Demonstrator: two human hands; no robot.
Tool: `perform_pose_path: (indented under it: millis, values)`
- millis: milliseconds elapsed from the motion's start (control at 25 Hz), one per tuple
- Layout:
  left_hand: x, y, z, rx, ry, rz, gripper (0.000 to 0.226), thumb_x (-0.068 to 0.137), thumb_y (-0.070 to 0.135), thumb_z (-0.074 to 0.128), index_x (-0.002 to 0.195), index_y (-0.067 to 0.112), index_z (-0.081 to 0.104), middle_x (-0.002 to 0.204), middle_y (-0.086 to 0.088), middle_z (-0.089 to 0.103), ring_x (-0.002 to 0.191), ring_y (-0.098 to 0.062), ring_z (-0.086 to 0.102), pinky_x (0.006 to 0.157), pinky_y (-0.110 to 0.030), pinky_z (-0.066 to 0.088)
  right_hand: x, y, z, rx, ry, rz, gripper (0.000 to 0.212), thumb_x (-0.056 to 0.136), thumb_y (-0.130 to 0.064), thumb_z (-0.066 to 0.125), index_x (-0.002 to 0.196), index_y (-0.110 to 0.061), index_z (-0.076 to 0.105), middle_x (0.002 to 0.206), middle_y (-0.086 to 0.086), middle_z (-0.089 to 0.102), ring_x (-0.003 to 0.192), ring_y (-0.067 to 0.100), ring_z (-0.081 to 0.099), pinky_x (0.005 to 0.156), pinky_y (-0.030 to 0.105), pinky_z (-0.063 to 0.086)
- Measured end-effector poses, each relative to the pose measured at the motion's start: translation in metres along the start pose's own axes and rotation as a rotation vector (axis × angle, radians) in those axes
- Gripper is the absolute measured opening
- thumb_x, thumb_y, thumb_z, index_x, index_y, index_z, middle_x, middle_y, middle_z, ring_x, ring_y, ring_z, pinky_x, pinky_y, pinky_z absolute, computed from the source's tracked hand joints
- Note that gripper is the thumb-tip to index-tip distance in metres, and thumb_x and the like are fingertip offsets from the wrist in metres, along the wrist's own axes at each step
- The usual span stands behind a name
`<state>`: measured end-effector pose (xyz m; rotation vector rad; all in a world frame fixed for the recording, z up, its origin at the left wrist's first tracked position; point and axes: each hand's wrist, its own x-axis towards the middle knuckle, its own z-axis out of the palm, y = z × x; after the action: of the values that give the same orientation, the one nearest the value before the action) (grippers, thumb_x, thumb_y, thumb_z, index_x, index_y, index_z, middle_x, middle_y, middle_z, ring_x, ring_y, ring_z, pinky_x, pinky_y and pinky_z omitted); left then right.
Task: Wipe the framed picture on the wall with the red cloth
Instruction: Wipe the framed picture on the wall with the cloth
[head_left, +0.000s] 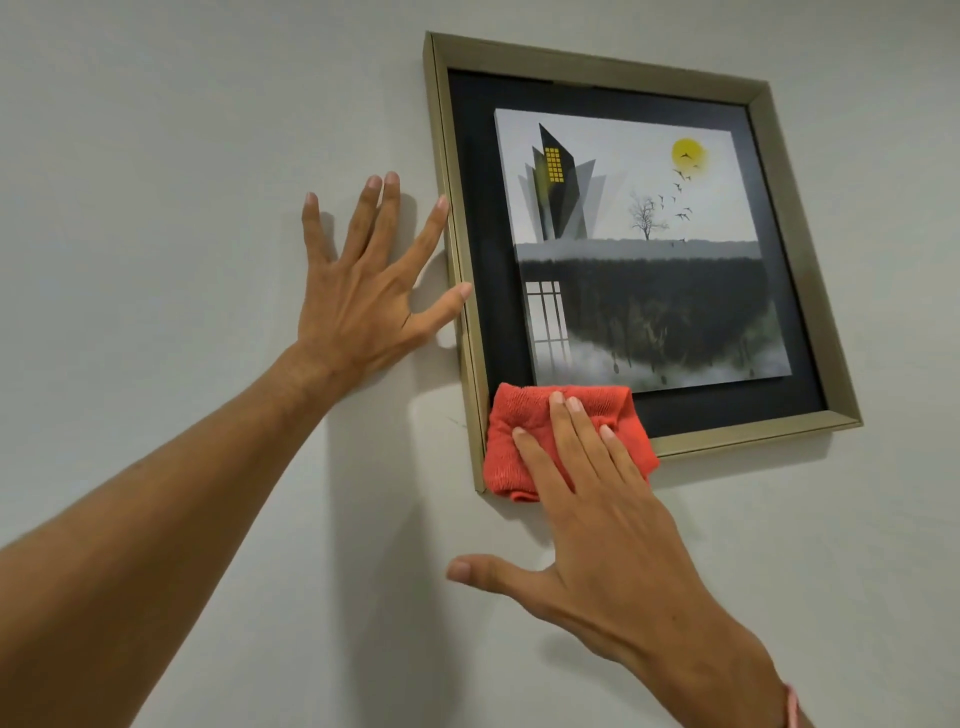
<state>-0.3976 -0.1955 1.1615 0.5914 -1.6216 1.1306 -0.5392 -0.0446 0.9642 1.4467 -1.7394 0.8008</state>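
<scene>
We see the picture (639, 249) hanging on the wall (182, 130), tilted in view. Left hand (358, 291) flat on the wall, fingers spread, grip holding nothing, thumb and index tips touching the frame's left edge. Right hand (597, 514) flat, grip unclenched, fingers pressing the cloth (524, 441) over the frame's bottom-left corner.

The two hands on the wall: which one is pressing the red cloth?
The right hand presses the red cloth flat on the lower left corner of the framed picture. The left hand holds nothing; it lies spread beside the frame's left edge.
</scene>
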Motion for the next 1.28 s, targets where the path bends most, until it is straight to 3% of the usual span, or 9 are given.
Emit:
perform_pose_path:
  millis: [200,440,680,840,1040,1200,1280]
  values:
    - [0.001,-0.001,0.003,-0.004,0.01,-0.01,0.088,0.088,0.082,0.007,0.163,0.037,-0.001,0.175,-0.013,-0.007,0.162,-0.031,-0.006,0.123,-0.072,0.001,-0.005,0.027,-0.005,-0.076,-0.004,0.067,0.122,0.064,-0.103,-0.004,0.161,-0.03,0.007,0.17,0.0,-0.012,0.156,0.016,-0.018,0.13,0.046,-0.004]
    - [0.001,0.0,0.003,0.002,0.011,-0.007,0.089,0.087,0.082,0.005,0.163,0.036,-0.002,0.175,-0.012,-0.007,0.162,-0.032,-0.006,0.123,-0.073,0.002,0.001,0.085,-0.019,-0.103,-0.019,0.29,0.123,0.059,-0.098,-0.005,0.159,-0.029,0.016,0.172,0.007,-0.003,0.159,0.022,-0.006,0.13,0.05,0.004]
    - [0.001,0.002,0.003,0.008,0.013,0.002,0.088,0.089,0.081,0.007,0.163,0.035,-0.002,0.175,-0.013,-0.006,0.162,-0.032,-0.006,0.123,-0.073,0.002,-0.002,0.027,-0.004,0.096,0.01,0.268,0.138,0.048,-0.108,-0.006,0.161,-0.029,0.003,0.169,0.007,-0.022,0.155,0.02,-0.024,0.129,0.047,-0.005]
    - [0.001,0.001,0.002,-0.005,0.012,0.008,0.088,0.089,0.081,0.005,0.163,0.035,-0.002,0.175,-0.013,-0.006,0.162,-0.031,-0.005,0.123,-0.073,0.003,0.0,-0.02,0.011,0.209,0.065,0.141,0.137,0.049,-0.11,0.006,0.16,-0.03,0.011,0.171,0.002,-0.015,0.155,0.015,-0.023,0.128,0.044,-0.008]
    - [0.002,-0.001,0.003,-0.017,0.013,0.012,0.089,0.087,0.082,0.002,0.163,0.035,-0.003,0.175,-0.012,-0.006,0.162,-0.032,-0.005,0.122,-0.074,0.003,-0.006,0.043,0.002,0.08,0.112,0.155,0.117,0.065,-0.104,0.012,0.156,-0.033,0.024,0.172,0.001,0.003,0.158,0.014,-0.003,0.13,0.047,0.004]
    - [0.001,0.0,0.005,-0.01,0.024,0.01,0.088,0.088,0.081,0.006,0.163,0.035,-0.002,0.175,-0.013,-0.006,0.162,-0.032,-0.005,0.123,-0.073,0.003,-0.007,0.088,-0.007,0.055,0.042,0.31,0.109,0.07,-0.092,0.04,0.156,-0.029,0.021,0.172,0.003,0.007,0.159,0.02,0.002,0.126,0.047,0.013]
    - [0.001,-0.001,0.006,-0.005,0.03,0.009,0.088,0.089,0.081,0.006,0.163,0.035,-0.002,0.175,-0.013,-0.005,0.162,-0.032,-0.005,0.123,-0.073,0.003,-0.004,0.083,-0.001,0.054,0.054,0.287,0.09,0.083,-0.07,0.06,0.155,-0.026,0.027,0.171,0.007,0.013,0.159,0.025,0.009,0.122,0.048,0.028]
